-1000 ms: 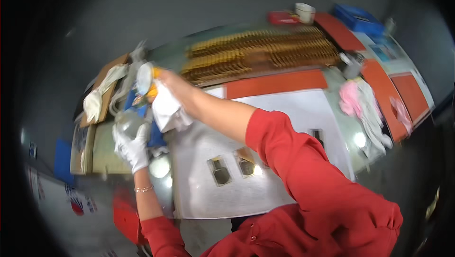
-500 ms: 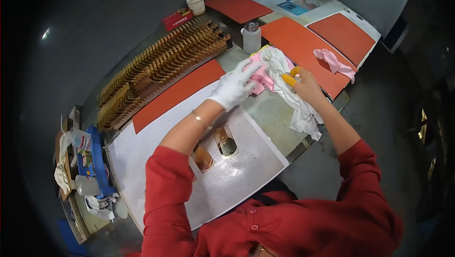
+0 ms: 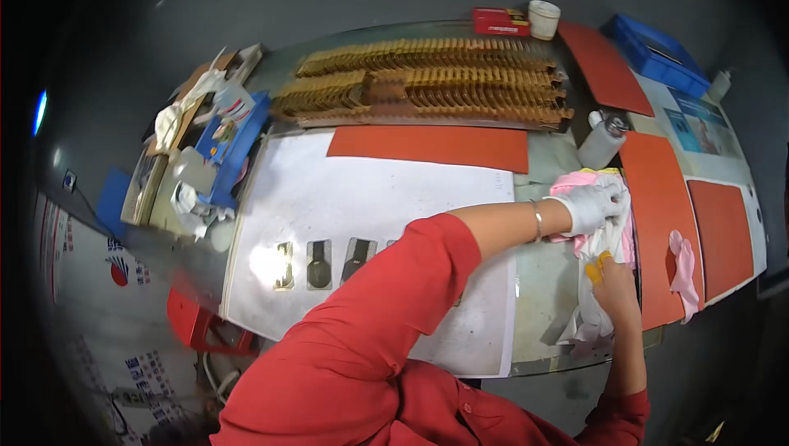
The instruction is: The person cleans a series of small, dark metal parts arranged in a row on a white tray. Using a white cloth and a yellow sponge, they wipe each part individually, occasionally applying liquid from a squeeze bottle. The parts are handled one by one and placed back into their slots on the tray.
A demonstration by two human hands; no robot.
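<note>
Left gloved hand (image 3: 585,207) at white cloth (image 3: 588,318), right hand (image 3: 618,283) just beside; can't tell if either grips. Better: steady left, avoid dragging adjacent pink cloth (image 3: 567,183).

The head-worn left fisheye camera looked down and forward, from close above the red sleeves (image 3: 353,306), across the whole width of the worktable (image 3: 538,298).

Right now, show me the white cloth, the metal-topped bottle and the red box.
White cloth (image 3: 588,313), head view: on its lower part.
Metal-topped bottle (image 3: 602,148), head view: on its body.
Red box (image 3: 491,23), head view: on its left half.
</note>
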